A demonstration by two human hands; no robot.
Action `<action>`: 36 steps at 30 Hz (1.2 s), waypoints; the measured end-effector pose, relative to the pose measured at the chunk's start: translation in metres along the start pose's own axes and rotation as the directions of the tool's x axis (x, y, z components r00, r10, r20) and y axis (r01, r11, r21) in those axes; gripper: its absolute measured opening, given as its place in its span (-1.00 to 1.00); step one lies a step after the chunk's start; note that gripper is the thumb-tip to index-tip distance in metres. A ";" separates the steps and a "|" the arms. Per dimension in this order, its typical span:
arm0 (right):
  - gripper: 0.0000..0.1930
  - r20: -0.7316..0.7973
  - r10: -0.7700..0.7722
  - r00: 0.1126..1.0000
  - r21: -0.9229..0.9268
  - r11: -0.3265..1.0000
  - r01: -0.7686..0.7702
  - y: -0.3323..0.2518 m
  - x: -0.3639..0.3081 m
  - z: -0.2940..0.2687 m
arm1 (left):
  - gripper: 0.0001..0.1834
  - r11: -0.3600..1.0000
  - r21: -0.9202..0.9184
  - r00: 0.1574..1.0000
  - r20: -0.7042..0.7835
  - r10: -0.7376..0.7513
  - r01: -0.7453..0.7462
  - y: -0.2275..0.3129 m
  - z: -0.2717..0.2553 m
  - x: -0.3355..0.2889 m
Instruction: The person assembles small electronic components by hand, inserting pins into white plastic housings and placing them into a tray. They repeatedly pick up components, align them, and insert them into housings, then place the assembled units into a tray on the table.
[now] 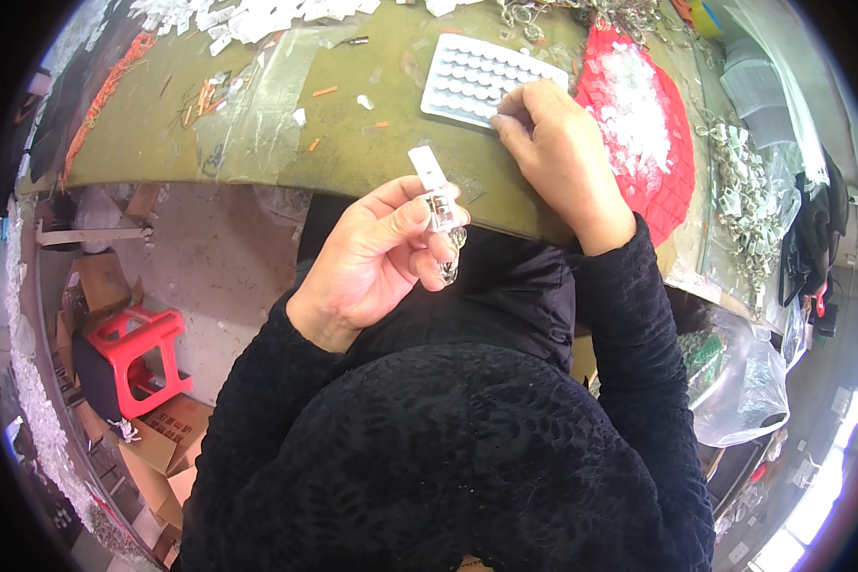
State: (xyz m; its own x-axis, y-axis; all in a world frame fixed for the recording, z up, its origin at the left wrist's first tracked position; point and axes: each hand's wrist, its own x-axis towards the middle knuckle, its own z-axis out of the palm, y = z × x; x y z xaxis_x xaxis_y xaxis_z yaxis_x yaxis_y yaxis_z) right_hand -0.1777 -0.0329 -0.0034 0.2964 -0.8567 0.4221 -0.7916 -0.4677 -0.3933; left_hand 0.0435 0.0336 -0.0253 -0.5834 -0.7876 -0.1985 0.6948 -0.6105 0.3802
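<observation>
My left hand [377, 246] is closed around a small clear plastic case [439, 212] with metal parts inside. A white tab [426, 167] sticks up from the case, and a bit of metal chain [450, 262] hangs below by the fingers. My right hand [564, 143] reaches over the lower right corner of a white tray [455, 112] holding rows of round, pale discs like button cells. Thumb and forefinger are pinched together at that corner; whatever lies between them is too small to make out.
Right of the tray, a red cloth [672, 181] bears a heap of small clear pieces. Beyond it lies a pile of metal chains with clear tags [745, 195]. White pieces [248, 21] cover the far table edge. A red stool [141, 357] and cardboard boxes stand on the floor at left.
</observation>
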 end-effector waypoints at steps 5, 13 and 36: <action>-0.90 0.065 -0.004 0.998 0.267 0.964 -0.013 -0.027 -0.006 -0.022 | -0.74 1.000 -0.003 1.000 -0.027 0.003 -0.003 0.001 0.003 -0.001; -0.78 0.088 -0.247 0.965 0.404 0.894 0.192 -0.053 -0.027 -0.027 | -0.76 0.999 0.007 0.999 -0.007 -0.034 0.034 -0.003 0.004 -0.003; -0.76 0.726 0.087 0.682 0.640 0.274 -0.717 -0.063 -0.035 -0.046 | -0.84 0.988 0.066 0.986 0.081 -0.143 0.138 -0.017 0.007 -0.019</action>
State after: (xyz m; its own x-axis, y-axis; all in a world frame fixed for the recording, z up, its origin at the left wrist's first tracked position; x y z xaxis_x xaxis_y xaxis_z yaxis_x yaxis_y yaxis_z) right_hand -0.1632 0.0366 0.0438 0.5210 -0.7831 -0.3397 -0.0876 0.3468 -0.9338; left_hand 0.0398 0.0601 -0.0218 -0.7091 -0.6826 -0.1766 0.5783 -0.7064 0.4081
